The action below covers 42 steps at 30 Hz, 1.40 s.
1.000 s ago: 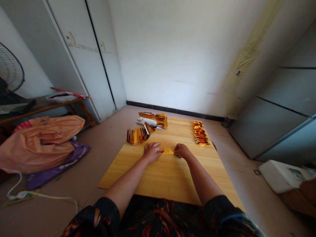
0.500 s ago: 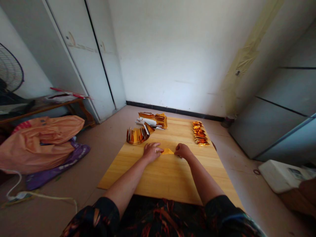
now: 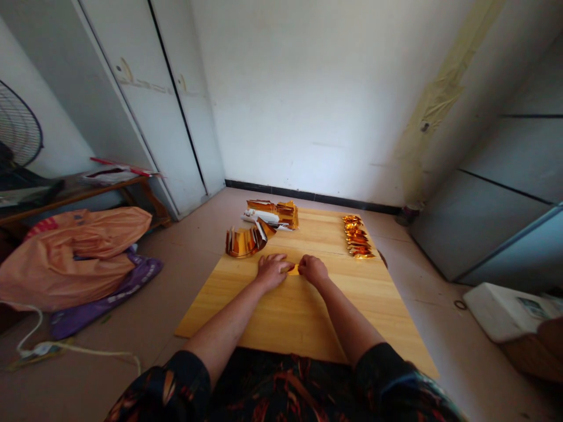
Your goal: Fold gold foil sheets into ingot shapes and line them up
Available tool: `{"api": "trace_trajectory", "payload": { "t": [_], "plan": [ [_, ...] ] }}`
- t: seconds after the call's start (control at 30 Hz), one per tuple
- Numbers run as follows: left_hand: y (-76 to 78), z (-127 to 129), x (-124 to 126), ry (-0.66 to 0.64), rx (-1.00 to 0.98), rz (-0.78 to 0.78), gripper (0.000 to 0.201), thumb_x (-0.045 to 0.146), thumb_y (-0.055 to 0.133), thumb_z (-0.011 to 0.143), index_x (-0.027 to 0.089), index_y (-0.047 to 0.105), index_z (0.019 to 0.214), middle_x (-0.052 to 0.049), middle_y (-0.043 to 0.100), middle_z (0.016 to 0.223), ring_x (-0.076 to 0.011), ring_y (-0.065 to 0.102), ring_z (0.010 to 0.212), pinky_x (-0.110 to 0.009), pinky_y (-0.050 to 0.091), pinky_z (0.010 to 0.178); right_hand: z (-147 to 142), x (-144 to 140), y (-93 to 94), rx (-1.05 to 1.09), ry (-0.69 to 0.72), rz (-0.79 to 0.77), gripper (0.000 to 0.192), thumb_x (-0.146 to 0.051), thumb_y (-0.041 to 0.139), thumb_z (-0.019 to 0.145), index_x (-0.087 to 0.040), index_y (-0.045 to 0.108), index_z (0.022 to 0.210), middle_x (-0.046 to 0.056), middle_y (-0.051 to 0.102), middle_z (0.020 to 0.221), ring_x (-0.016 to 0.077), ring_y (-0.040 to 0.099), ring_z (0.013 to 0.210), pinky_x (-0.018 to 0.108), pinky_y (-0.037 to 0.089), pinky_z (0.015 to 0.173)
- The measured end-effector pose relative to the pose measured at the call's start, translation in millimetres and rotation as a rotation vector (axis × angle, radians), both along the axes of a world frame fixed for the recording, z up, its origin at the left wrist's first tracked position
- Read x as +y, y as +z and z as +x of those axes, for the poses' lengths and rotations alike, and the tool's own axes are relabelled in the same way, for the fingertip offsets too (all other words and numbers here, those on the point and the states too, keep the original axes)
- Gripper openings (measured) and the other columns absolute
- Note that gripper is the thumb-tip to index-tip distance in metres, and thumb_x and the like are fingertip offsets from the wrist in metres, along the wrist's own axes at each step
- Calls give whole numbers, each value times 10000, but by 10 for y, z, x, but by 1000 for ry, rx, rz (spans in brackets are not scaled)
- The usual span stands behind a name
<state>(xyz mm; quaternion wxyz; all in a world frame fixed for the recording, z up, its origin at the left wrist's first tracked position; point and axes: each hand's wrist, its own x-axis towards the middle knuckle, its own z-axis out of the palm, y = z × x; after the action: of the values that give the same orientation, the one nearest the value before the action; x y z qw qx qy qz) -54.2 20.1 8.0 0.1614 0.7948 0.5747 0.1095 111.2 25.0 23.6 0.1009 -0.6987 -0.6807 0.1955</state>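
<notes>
A small piece of gold foil paper [image 3: 293, 270] lies on the wooden table [image 3: 281, 316] between my two hands. My left hand [image 3: 271, 271] rests on the tabletop, its fingertips pressing the paper's left end. My right hand [image 3: 314, 269] is closed, with thumb and fingers pinching the paper's right end. Just beyond my left hand stands a curved, fanned stack of gold foil sheets [image 3: 248, 240]. Far to the right, a row of folded gold foil pieces [image 3: 356, 237] lies along the table's edge.
Behind the fanned stack lie more gold foil sheets [image 3: 288, 214] with a white wrapper [image 3: 263, 217]. On the floor at left are an orange bag [image 3: 88, 252] and a purple bag [image 3: 114, 299]. A white box [image 3: 505, 313] sits at right; a fan [image 3: 20, 126] stands far left.
My right hand has moved left, close to my left hand. Less of the gold paper shows between them now. My left hand stays in place.
</notes>
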Motion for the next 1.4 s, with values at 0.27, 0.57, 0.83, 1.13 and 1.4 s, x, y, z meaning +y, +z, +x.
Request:
{"api": "trace_trajectory", "payload": {
  "t": [0.27,0.57,0.83,1.13,1.4],
  "plan": [
    [53,1,-64,-25,42,-5,402,271,500,806,490,606,1125,62,417,1437,-279,304,1338,-569,146,1077,72,83,4,53,-11,-38,170,-97,591,682,-212,672,778,13,694,843,132,608,780,184,359,580],
    [40,88,-54,89,-5,11,224,369,549,836,445,683,998,60,496,1372,-256,343,1302,-527,160,1080,44,130,14,106,42,6,243,-69,609,681,-208,669,870,1,696,831,113,619,741,167,400,615],
    [58,77,-91,244,-57,80,220,396,658,732,278,652,917,0,567,1269,-250,420,1222,-449,249,1041,-132,211,-70,281,129,-98,158,-73,571,718,-173,649,814,-22,666,642,79,596,557,145,406,526],
    [-10,-15,-63,226,-39,-91,234,385,615,745,287,585,956,14,328,1478,-282,204,1382,-536,109,1102,-180,250,-38,198,164,-114,204,-255,737,607,-181,611,750,-31,647,593,87,572,514,157,366,476],
    [22,-5,-74,224,-42,-82,229,390,627,732,265,607,923,-14,346,1463,-283,223,1373,-527,111,1101,-221,257,47,75,177,-151,272,-269,784,549,-187,631,758,-19,672,643,117,620,596,168,398,518]
  ]
}}
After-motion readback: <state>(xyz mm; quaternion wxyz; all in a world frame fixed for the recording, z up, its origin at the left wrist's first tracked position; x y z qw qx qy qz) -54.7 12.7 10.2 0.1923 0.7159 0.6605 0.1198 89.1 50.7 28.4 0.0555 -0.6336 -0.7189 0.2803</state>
